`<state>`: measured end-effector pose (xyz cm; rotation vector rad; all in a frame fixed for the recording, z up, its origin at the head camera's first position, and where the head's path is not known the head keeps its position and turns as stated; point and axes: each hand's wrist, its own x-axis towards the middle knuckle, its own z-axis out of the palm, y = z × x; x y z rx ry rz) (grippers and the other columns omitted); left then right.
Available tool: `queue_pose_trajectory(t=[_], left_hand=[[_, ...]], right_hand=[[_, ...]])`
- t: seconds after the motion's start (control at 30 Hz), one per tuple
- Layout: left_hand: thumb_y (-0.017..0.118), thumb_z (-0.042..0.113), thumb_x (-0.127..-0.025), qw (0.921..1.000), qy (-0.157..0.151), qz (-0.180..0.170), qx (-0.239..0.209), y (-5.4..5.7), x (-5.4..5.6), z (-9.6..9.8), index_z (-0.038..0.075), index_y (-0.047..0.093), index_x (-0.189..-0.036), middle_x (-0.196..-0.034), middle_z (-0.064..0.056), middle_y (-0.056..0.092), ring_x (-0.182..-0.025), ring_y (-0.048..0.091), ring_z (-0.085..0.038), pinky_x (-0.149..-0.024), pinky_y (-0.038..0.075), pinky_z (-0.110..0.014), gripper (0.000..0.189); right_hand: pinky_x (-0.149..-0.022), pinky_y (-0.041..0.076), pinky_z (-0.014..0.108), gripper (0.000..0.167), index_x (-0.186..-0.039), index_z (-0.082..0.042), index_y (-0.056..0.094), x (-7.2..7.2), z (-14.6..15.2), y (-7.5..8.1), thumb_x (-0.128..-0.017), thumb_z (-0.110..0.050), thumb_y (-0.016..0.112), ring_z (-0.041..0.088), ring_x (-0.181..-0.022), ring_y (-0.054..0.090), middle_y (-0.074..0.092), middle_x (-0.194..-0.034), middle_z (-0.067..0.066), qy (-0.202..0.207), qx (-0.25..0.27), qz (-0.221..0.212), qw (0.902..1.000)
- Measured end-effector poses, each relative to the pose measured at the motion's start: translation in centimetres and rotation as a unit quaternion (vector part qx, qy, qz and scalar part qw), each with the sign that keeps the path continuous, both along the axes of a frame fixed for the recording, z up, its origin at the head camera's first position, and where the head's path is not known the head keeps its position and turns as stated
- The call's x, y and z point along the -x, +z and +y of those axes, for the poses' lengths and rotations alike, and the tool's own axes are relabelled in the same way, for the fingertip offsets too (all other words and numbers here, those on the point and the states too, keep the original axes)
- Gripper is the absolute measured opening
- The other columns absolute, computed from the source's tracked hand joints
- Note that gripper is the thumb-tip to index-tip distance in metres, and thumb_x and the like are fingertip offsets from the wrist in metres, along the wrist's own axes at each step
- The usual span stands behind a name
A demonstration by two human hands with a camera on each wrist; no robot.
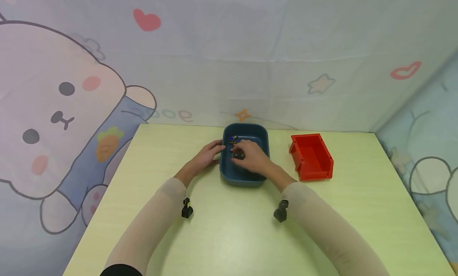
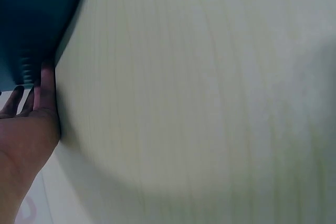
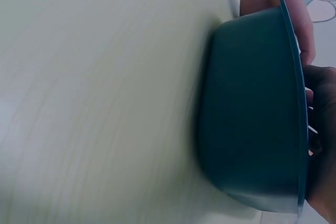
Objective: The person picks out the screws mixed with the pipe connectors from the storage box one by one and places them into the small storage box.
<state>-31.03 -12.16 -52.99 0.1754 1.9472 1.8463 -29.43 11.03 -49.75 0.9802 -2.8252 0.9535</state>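
Observation:
A dark blue plastic bin stands on the table, with several small dark, blue and tan pieces inside, too small to make out. My left hand rests against the bin's left side, its fairly straight fingers on the outer wall. Over the rim, my right hand reaches down into the bin, fingers and thumb bent around a small greyish spot among the pieces. Whether it pinches anything cannot be made out. In the right wrist view the bin's wall hides most of that hand's fingers.
To the right of the blue bin sits a red open-fronted plastic bin. The pale yellow table ends at a printed cloth backdrop behind both bins. Small black devices sit at both wrists.

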Motion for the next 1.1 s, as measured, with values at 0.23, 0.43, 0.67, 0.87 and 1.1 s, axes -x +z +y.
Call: queue_pose_trajectory(t=[0.23,0.43,0.67,0.87,1.1], left_hand=[[0.051,0.034,-0.113,1.0000,0.001,-0.002,0.004,-0.1,0.0,0.1,0.012,0.041,-0.162,-0.163,-0.008,0.043,-0.149,0.044,-0.026,-0.117,0.049,-0.045,0.055],[0.051,0.036,-0.113,1.0000,-0.003,-0.004,0.005,-0.2,0.2,0.2,0.013,0.042,-0.162,-0.163,-0.008,0.044,-0.152,0.040,-0.025,-0.117,0.048,-0.044,0.055],[0.050,0.037,-0.113,0.9999,-0.003,0.000,0.010,-0.2,0.3,0.1,0.012,0.041,-0.162,-0.163,-0.009,0.043,-0.154,0.038,-0.026,-0.118,0.048,-0.045,0.055],[0.050,0.035,-0.113,0.9999,0.003,-0.003,0.010,-0.3,0.4,0.1,0.011,0.040,-0.162,-0.163,-0.010,0.043,-0.153,0.038,-0.026,-0.117,0.048,-0.044,0.056],[0.051,0.035,-0.112,0.9999,0.008,-0.006,0.011,-0.2,0.2,0.2,0.011,0.041,-0.162,-0.162,-0.010,0.045,-0.153,0.039,-0.025,-0.116,0.050,-0.042,0.056]], right_hand=[[-0.085,0.059,0.041,0.030,-0.113,0.001,0.076,-0.5,1.0,0.3,-0.093,-0.020,0.084,0.026,-0.094,0.068,0.072,-0.104,0.012,0.017,-0.009,0.032,0.9993],[-0.091,0.059,0.043,0.031,-0.115,0.000,0.076,-1.3,2.0,0.8,-0.094,-0.021,0.083,0.025,-0.099,0.068,0.073,-0.107,0.012,0.038,-0.015,0.035,0.9986],[-0.093,0.060,0.042,0.030,-0.115,-0.002,0.076,-1.9,3.1,1.4,-0.094,-0.022,0.083,0.024,-0.103,0.065,0.071,-0.110,0.012,0.043,-0.029,0.036,0.9980],[-0.093,0.060,0.040,0.029,-0.116,-0.002,0.076,-2.2,4.1,2.6,-0.094,-0.020,0.083,0.024,-0.102,0.065,0.071,-0.110,0.011,0.026,-0.040,0.035,0.9982],[-0.095,0.060,0.040,0.030,-0.118,-0.002,0.075,-2.0,5.2,3.8,-0.094,-0.020,0.083,0.025,-0.104,0.066,0.069,-0.111,0.011,0.009,-0.055,0.043,0.9975]])
